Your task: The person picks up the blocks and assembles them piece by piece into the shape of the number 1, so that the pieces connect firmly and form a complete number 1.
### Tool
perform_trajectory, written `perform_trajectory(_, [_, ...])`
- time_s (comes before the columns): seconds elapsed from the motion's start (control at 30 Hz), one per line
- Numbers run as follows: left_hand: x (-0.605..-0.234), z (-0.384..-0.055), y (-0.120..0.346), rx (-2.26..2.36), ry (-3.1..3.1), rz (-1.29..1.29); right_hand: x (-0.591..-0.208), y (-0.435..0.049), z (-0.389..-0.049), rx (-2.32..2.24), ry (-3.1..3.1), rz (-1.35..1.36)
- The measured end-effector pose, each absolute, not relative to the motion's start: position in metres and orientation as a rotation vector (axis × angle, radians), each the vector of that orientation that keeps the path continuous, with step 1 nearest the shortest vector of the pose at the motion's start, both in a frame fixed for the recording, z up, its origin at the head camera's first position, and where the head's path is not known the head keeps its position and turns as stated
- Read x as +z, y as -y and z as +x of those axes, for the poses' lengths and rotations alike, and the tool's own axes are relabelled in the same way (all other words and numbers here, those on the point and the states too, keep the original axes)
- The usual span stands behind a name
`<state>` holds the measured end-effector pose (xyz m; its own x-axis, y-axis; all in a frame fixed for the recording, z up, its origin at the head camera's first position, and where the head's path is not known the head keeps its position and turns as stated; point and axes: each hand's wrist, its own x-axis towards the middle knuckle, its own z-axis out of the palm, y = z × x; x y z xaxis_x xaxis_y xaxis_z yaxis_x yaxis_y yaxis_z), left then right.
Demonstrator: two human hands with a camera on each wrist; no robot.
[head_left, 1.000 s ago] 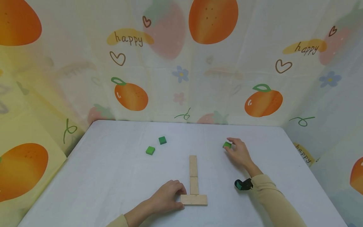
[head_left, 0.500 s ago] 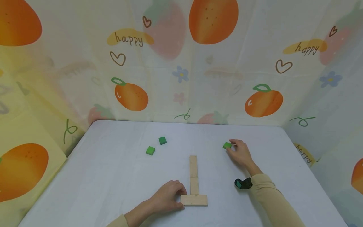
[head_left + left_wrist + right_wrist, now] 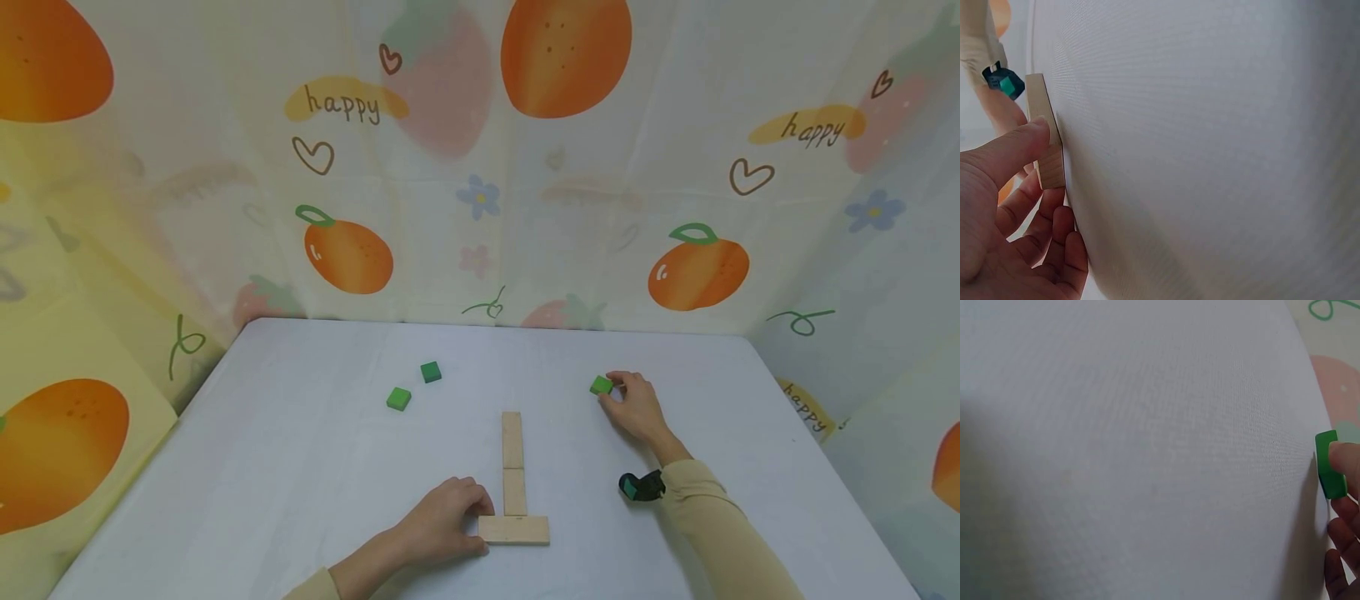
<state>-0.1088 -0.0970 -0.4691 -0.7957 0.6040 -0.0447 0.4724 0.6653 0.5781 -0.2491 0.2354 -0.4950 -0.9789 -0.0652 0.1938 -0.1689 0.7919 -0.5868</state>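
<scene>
My left hand (image 3: 442, 525) pinches the left end of a crosswise wooden block (image 3: 517, 530) lying flat, thumb on the near long side and fingers at the far one. In the left wrist view the thumb presses the pale block (image 3: 1041, 103). Two more wooden blocks, one nearer (image 3: 513, 492) and one farther (image 3: 512, 439), run end to end away from its middle, like an upside-down T. Farther right, my right hand (image 3: 636, 408) pinches a small green block (image 3: 601, 385) between thumb and fingers; in the right wrist view this green block (image 3: 1330, 472) sits close over the cloth.
Two other green blocks, a lighter one (image 3: 398, 399) and a darker one (image 3: 431, 372), lie at the back left. A white cloth covers the table (image 3: 262, 467). Behind it hangs a fruit-print curtain (image 3: 555, 242). A black wrist camera (image 3: 641, 486) sticks out from the right wrist.
The right hand's fingers have drawn in a little around the green block, which stays about where it was. The left hand and the wooden blocks have not moved.
</scene>
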Motion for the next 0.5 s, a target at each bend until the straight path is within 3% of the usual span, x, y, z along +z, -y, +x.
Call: perform_trajectory(0.5, [-0.4686,-0.1084,0.0968,0.823,-2.642,0.858,-0.4955,-0.2336,-0.2508,0.880,2.832,0.165])
